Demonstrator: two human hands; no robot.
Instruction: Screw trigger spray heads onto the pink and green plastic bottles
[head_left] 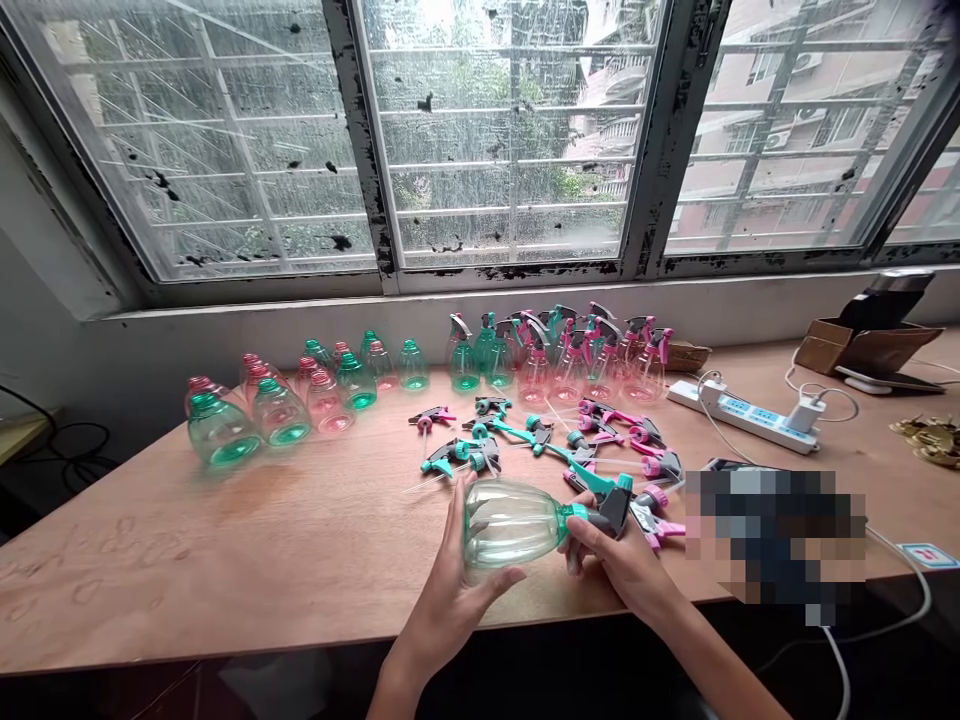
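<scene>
A clear green spray bottle (514,525) lies sideways in the air above the table's front edge, its spray head fitted at the neck and pointing right. My left hand (457,590) wraps round the bottle's base end, thumb along the underside. At the neck, my right hand (611,555) closes its fingers on the teal collar below the grey and teal spray head (616,505). Just beyond the hands, several loose spray heads (536,435) in teal, pink and grey lie scattered with their thin tubes.
Headless green and pink bottles (281,410) stand at the left of the wooden table (247,560). Several bottles with spray heads (570,365) line the wall. A white power strip (742,415), cables and a cardboard box (862,345) are on the right. A blurred patch covers the right front.
</scene>
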